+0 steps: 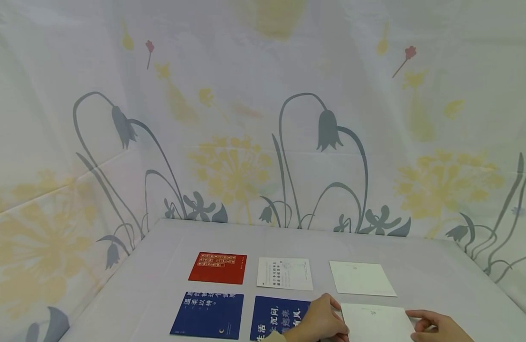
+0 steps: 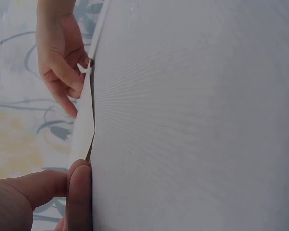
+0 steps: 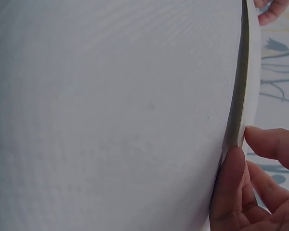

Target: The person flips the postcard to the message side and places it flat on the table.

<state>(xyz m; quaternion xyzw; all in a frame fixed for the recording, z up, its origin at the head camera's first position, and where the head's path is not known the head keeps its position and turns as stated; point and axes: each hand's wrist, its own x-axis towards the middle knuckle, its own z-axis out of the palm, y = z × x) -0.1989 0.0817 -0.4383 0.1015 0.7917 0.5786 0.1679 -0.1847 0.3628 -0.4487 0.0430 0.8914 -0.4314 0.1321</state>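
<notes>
A pale white card (image 1: 376,323) lies low over the table at the front right, a small dark mark near its far edge. My left hand (image 1: 320,318) pinches its left side, and my right hand (image 1: 438,327) holds the right side between thumb and fingers. Seen edge-on in the left wrist view, the card (image 2: 85,113) is slightly bent, with a thin dark gap under it. The right wrist view has the thumb and fingers of the right hand (image 3: 260,180) at the corner of the card (image 3: 238,91). Just left, a dark blue card (image 1: 277,316) with white characters is partly covered by the left hand.
Behind lie a red card (image 1: 218,268), a white printed card (image 1: 285,274) and another pale white card (image 1: 362,279). A second blue card (image 1: 208,316) lies at the front left. The white-covered table (image 1: 160,266) meets a hanging flowered cloth (image 1: 254,118) at the back and sides.
</notes>
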